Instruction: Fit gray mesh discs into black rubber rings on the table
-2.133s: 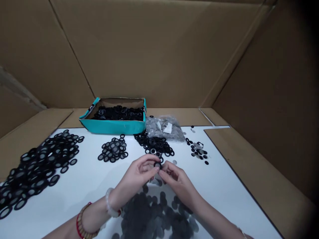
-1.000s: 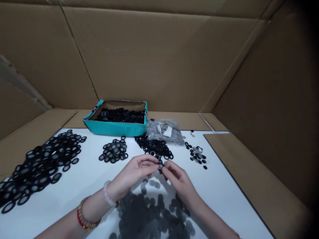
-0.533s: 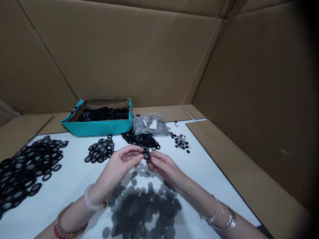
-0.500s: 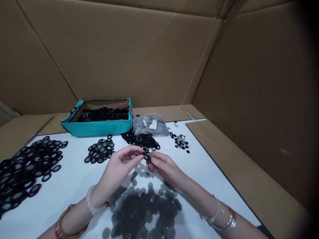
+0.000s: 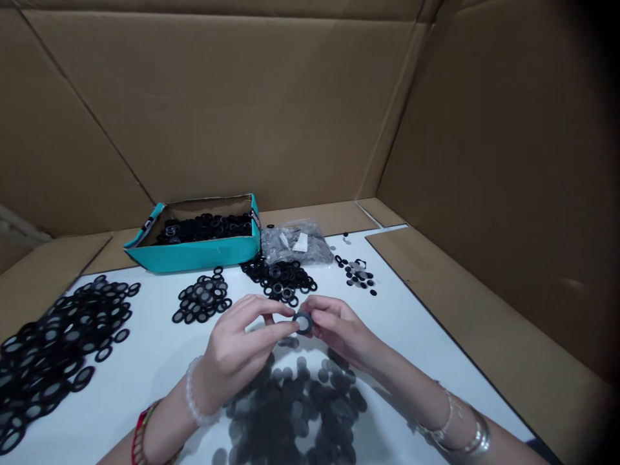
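Note:
Between my two hands is a small black ring with a pale grey mesh disc (image 5: pixel 303 323) in its middle, held up above the white tabletop. My left hand (image 5: pixel 252 332) pinches its left edge between thumb and finger. On its right edge the thumb and curled fingers of my right hand (image 5: pixel 339 323) are closed. Loose dark grey discs (image 5: pixel 290 413) lie scattered in a wide heap below my hands. Just beyond them is a pile of black rings (image 5: pixel 281 278).
A teal box (image 5: pixel 198 255) full of black rings stands at the back, beside a clear bag of grey discs (image 5: pixel 298 242). Disc-filled rings lie in a small pile (image 5: pixel 202 297) and a large pile (image 5: pixel 62 342) at left. Small pieces (image 5: pixel 358 274) lie at right. Cardboard walls (image 5: pixel 252 110) surround the table.
The ring has turned so its pale disc faces me more. Both hands sit slightly lower and further right in view, and the left fingers have straightened somewhat.

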